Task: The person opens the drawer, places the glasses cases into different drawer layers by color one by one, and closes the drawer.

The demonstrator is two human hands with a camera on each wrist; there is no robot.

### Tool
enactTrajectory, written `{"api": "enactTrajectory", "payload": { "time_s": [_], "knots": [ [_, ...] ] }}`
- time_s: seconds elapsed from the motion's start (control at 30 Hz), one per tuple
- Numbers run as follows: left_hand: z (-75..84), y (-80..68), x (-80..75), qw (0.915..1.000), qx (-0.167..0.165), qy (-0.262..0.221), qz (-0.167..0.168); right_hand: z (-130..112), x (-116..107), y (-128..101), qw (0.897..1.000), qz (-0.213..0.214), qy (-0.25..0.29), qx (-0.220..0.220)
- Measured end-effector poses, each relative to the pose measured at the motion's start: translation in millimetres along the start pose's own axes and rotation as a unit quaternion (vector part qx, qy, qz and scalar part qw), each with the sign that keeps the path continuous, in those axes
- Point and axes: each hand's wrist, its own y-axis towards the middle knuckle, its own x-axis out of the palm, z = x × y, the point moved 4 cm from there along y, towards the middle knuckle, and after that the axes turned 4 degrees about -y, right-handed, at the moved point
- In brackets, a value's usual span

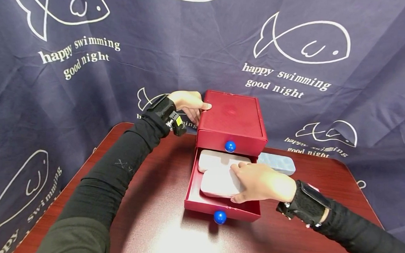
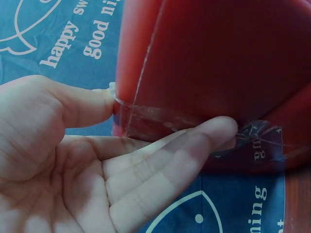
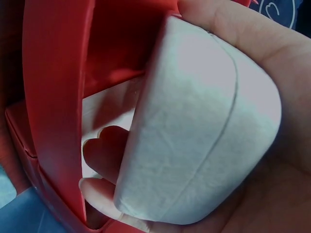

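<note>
A red two-drawer box (image 1: 231,114) with blue knobs stands on the table, its lower drawer (image 1: 202,206) pulled out. My right hand (image 1: 263,182) grips a white rounded case (image 1: 220,183), which looks like a glasses case. It is at the open drawer, tilted in the right wrist view, where a seam runs along the case (image 3: 194,111). Behind it in the drawer lies another white case (image 1: 209,159). At the box's left rear edge, my left hand (image 1: 188,103) rests its thumb on the top, with fairly straight fingers (image 2: 160,165) along the side.
A light blue case (image 1: 278,163) lies on the table to the right of the box, partly behind my right hand. The upper drawer with its blue knob (image 1: 230,146) is pushed in. A dark blue fish-print curtain (image 1: 208,38) hangs behind the reddish-brown table (image 1: 164,178).
</note>
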Motion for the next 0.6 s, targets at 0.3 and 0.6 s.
{"api": "enactTrajectory", "payload": {
  "time_s": [0.3,0.6],
  "knots": [
    [0.5,-0.2,-0.2,1.0000,-0.004,-0.006,-0.004,-6.0,0.0,5.9,1.000,0.013,0.001,-0.019],
    [-0.8,0.1,0.2,0.9999,-0.007,-0.010,0.003,-10.5,5.6,11.8,1.000,-0.004,0.005,-0.021]
  ]
}}
